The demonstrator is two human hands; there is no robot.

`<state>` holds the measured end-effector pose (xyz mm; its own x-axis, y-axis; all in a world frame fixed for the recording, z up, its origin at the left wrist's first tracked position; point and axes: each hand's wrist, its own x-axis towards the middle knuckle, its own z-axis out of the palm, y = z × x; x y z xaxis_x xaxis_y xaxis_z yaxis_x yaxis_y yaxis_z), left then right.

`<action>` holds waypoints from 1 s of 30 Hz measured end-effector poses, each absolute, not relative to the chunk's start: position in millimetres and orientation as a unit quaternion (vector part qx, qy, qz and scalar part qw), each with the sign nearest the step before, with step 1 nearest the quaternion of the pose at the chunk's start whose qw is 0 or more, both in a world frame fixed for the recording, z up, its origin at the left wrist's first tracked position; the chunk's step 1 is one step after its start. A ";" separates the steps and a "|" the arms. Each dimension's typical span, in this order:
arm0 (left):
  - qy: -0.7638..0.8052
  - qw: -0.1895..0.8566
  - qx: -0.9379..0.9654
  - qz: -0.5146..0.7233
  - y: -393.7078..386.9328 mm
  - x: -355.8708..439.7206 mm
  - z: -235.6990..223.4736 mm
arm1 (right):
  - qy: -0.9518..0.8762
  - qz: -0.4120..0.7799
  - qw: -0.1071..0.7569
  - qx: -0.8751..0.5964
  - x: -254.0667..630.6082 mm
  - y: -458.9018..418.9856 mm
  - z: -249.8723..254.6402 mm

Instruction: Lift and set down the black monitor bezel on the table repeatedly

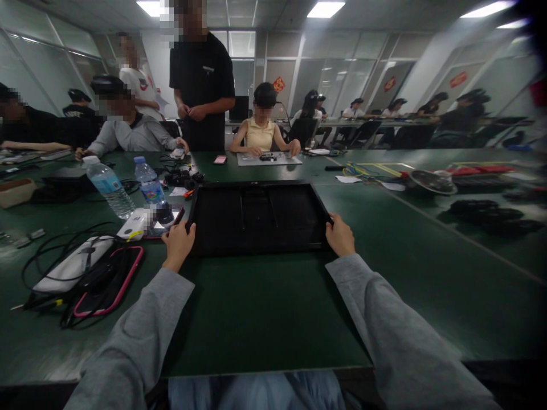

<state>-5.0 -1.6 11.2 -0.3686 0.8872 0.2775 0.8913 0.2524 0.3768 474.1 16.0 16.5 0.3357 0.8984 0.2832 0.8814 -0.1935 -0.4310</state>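
A wide black rectangular tray-like panel (294,219) with a raised rim lies on the green table in front of me. Two ridges run across its recessed middle, and a small raised block sits near the far edge. My left hand (179,245) grips its left side, the thumb at the rim. On the opposite side my right hand (341,234) holds the right edge, fingers curled around it. Parts of the fingers on both hands are hidden behind the rim. Just beyond my left hand lies a phone (164,221) with a dark shape reflected or resting on it.
Two water bottles (111,188) stand at left. Nearer are a white power bank (74,265), a pink-edged phone (109,285) and tangled black cables. A metal dish (432,182) and black items (482,215) lie at right. Across the table a person (264,134) handles small parts.
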 end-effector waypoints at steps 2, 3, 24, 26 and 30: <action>-0.793 0.004 -0.564 -0.232 -0.9 -5.7 11.3 | -0.574 0.017 0.268 -0.774 474.7 16.6 15.7; -0.793 0.006 -0.566 -0.227 -0.7 -5.9 11.5 | -0.573 0.018 0.269 -0.774 475.2 17.2 15.0; -0.779 -0.040 -0.563 -0.273 0.9 -9.9 7.5 | -0.565 0.033 0.267 -0.780 475.8 18.9 14.6; -0.779 -0.042 -0.560 -0.277 1.5 -10.5 6.8 | -0.564 0.034 0.265 -0.781 475.4 18.7 15.1; -0.780 -0.045 -0.558 -0.279 2.2 -10.9 6.3 | -0.567 0.034 0.260 -0.781 475.1 18.7 15.8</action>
<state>-10.9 2.2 6.3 -0.3733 0.8960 0.2404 0.8453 0.2217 0.4861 475.1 18.7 15.8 0.3537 0.9037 0.2414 0.8682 -0.2211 -0.4443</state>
